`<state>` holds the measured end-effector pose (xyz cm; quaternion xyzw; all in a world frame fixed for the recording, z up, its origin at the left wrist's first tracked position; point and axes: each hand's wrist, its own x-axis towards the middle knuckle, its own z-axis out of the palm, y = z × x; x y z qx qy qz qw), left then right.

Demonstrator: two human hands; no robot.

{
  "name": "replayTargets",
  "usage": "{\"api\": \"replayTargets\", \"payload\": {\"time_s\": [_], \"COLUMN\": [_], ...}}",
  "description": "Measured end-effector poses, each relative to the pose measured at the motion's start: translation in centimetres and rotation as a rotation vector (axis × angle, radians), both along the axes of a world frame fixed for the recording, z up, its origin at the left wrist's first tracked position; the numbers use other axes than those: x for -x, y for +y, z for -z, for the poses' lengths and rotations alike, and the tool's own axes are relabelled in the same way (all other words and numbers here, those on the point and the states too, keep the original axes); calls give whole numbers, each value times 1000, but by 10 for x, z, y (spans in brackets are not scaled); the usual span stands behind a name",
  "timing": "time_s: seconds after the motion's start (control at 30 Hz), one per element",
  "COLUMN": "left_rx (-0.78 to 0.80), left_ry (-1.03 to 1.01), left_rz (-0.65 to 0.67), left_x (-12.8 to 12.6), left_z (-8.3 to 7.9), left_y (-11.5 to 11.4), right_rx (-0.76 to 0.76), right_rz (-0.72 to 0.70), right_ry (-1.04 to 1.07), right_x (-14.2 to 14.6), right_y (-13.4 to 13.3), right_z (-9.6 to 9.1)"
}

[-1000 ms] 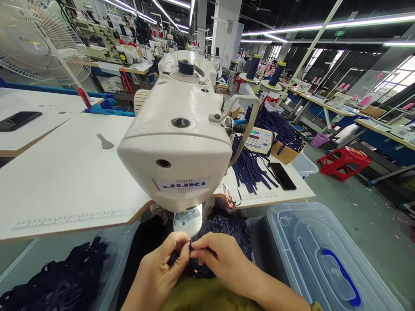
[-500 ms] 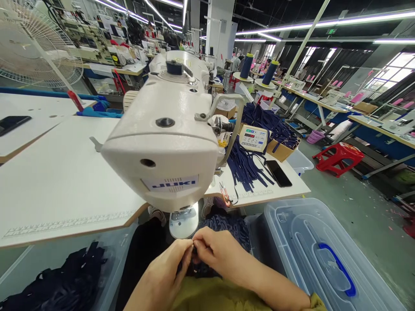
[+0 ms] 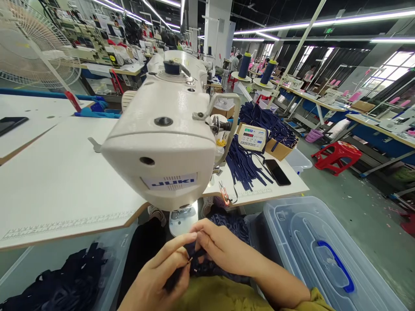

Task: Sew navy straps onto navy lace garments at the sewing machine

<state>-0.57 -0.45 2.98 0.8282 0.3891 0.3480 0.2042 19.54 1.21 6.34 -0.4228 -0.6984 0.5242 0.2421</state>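
Both hands meet in front of the sewing machine [image 3: 162, 151], just below its lit sewing bed [image 3: 183, 219]. My left hand [image 3: 167, 261] pinches a dark navy fabric strap [image 3: 198, 253] with a small shiny metal piece on it. My right hand [image 3: 223, 248] is closed on the same strap, thumb against forefinger. Much of the strap is hidden by my fingers. Under the hands, a pile of navy straps [image 3: 231, 226] lies low down near my lap.
A clear lidded bin [image 3: 292, 259] stands at right, and an open bin holds navy pieces [image 3: 65, 276] at left. On the table lie thread snips [image 3: 223, 194], a phone [image 3: 277, 172], loose navy straps [image 3: 244, 168] and a control panel [image 3: 251, 137].
My hands have parted slightly at the fingertips, and the left hand has lowered and opened its forefinger outward. More of the navy strap and its metal piece shows between them.
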Motion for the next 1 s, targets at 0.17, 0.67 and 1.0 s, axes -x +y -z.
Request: {"api": "replayTargets", "payload": {"time_s": [0.17, 0.67, 1.0], "left_rx": [255, 808, 27], "left_ry": [-94, -572, -163], "left_rz": [-89, -346, -234], "left_x": [5, -18, -12], "left_z": [4, -15, 10], "left_y": [2, -2, -3], "right_rx": [-281, -404, -322], "right_rz": [-23, 250, 441], "right_ry": [-126, 193, 628], "right_x": [-4, 8, 30], "right_y": [7, -7, -8], "right_z": [-11, 42, 66]}}
